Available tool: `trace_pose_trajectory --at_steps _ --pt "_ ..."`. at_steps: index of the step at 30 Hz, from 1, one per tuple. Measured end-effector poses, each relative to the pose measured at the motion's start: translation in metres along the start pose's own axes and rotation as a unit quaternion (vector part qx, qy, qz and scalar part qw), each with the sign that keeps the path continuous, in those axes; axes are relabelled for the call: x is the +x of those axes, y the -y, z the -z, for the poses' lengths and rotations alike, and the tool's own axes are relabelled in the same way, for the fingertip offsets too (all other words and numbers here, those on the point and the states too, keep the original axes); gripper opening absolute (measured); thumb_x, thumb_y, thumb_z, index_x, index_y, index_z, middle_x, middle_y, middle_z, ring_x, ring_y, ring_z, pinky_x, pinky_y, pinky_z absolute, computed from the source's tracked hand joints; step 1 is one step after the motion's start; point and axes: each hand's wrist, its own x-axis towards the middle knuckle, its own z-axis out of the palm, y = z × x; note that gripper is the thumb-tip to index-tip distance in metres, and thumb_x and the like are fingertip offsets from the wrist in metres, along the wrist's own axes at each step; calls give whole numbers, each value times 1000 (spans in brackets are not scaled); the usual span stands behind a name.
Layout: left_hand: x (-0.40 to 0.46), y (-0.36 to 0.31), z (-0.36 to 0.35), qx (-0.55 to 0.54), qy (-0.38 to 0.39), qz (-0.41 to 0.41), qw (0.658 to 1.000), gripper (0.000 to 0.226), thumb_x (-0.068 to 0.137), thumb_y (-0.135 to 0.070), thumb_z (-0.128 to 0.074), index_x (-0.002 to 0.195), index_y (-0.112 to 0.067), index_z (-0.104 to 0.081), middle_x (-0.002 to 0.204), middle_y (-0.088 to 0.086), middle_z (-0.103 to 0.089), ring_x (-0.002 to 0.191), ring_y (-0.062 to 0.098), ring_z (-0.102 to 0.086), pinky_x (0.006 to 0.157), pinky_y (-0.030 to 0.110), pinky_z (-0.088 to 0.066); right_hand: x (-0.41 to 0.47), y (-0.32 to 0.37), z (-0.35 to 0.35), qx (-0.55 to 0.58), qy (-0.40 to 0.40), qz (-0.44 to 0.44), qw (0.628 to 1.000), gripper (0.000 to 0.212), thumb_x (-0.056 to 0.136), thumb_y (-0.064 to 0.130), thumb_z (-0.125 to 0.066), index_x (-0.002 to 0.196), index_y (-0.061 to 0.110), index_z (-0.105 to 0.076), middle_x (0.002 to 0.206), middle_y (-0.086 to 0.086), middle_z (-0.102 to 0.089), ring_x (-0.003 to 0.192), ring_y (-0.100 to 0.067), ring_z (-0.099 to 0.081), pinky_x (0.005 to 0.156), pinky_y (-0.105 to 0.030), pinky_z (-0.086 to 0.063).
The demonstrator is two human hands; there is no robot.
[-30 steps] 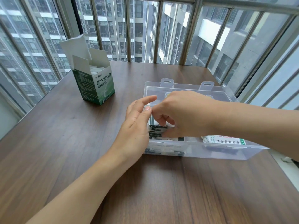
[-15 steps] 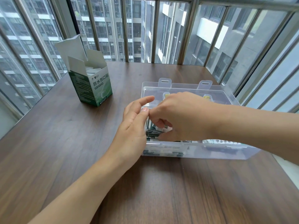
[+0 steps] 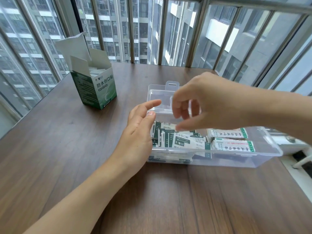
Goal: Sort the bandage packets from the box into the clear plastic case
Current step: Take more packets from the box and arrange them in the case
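A clear plastic case (image 3: 263,159) lies open on the wooden table, its lid (image 3: 157,93) folded back. Green-and-white bandage packets (image 3: 182,141) fill its left part, and two long white packets with green ends (image 3: 233,146) lie to the right. My left hand (image 3: 140,132) rests against the case's left end, fingers straight. Above the packets hovers my right hand (image 3: 199,105), blurred, with loosely curled fingers that hold nothing. The green and white box (image 3: 99,88) stands open at the left, more packets showing inside.
The table's right edge (image 3: 293,179) runs close by the case, with a drop to the floor beyond. A metal window railing (image 3: 185,31) borders the table's far side. Bare wood (image 3: 168,200) stretches in front of the case.
My right hand has let go of the packets and risen out of the case. The left hand has stayed at the case's left end.
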Motion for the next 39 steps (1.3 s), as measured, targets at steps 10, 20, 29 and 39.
trace_pose_trajectory --at_steps 10,20,29,39 --pt "2 4 4 61 14 -25 998 34 62 -21 -57 86 -42 -71 135 -19 -42 126 -7 -43 97 15 -36 -12 -5 -16 -114 100 -101 983 40 70 44 -88 101 26 -69 91 10 -68 83 -14 -64 75 -36 -56" --pt "1 3 8 253 -7 -47 966 24 68 -45 -50 81 -39 -69 135 -20 -40 124 -5 -41 93 21 -30 -11 -7 -31 -76 105 -115 985 11 82 30 -73 91 28 -68 85 9 -66 69 -10 -64 65 -37 -59" --pt "4 6 8 253 -14 -63 965 37 80 -46 -34 79 -31 -68 114 -26 -46 104 -22 -40 84 17 -37 7 -5 -24 78 158 -130 976 19 86 33 -76 79 17 -66 51 10 -56 43 -11 -50 47 -24 -46" --pt "1 3 7 271 -9 -37 962 31 73 -42 -38 84 -38 -67 126 -25 -43 112 0 -47 92 31 -40 11 7 -27 -22 142 -108 984 26 97 31 -59 91 8 -71 69 -4 -65 56 -14 -49 58 -23 -49"
